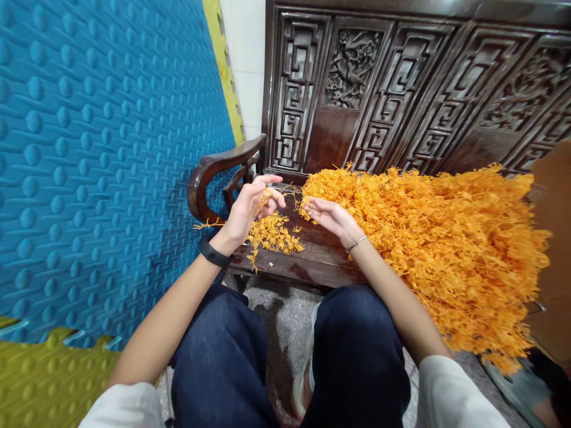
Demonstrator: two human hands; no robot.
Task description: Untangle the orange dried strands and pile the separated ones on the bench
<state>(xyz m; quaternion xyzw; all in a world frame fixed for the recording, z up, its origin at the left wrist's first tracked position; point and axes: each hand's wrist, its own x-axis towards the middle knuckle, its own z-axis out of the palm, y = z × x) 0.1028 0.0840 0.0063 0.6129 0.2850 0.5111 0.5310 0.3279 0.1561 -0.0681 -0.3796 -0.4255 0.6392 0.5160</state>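
My left hand (250,208), with a black band on its wrist, is raised over the left end of the dark wooden bench (321,264). Its fingers are partly curled round a thin orange artificial flower sprig (207,224), whose stem pokes out on the wrist side. Below it lies a small heap of loose orange flower pieces (279,235). My right hand (332,219) has its fingers stretched out, at the left edge of a large orange pile of artificial flowers (446,232). Nothing shows in that hand; its palm side is partly hidden.
A curved wooden armrest (200,184) closes off the bench's left end. Behind rises a carved wooden backrest (357,89). Blue foam matting (89,178) stands on the left. A brown cardboard piece (553,249) is at the far right.
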